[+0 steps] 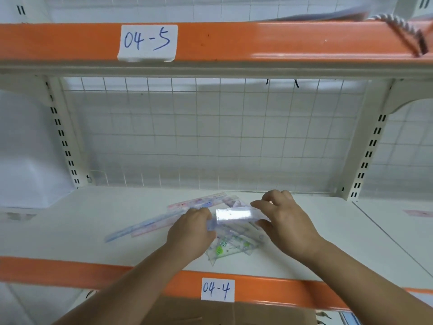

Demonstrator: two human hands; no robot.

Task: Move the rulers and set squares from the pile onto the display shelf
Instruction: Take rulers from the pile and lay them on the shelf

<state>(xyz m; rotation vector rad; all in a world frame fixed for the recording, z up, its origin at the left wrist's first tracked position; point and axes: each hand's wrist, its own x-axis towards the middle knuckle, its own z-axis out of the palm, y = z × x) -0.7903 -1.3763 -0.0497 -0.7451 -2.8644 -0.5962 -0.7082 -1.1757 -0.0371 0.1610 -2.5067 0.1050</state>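
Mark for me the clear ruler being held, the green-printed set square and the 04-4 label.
clear ruler point(234, 214): head view, middle of its glaring face.
green-printed set square point(220, 249): head view, on the green print.
04-4 label point(218, 289): head view, centre of the white paper.

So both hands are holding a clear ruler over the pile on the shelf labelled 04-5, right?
Not quite. The head view shows the left hand and right hand holding the clear ruler over the pile, but that shelf is labelled 04-4; 04-5 is the shelf above.
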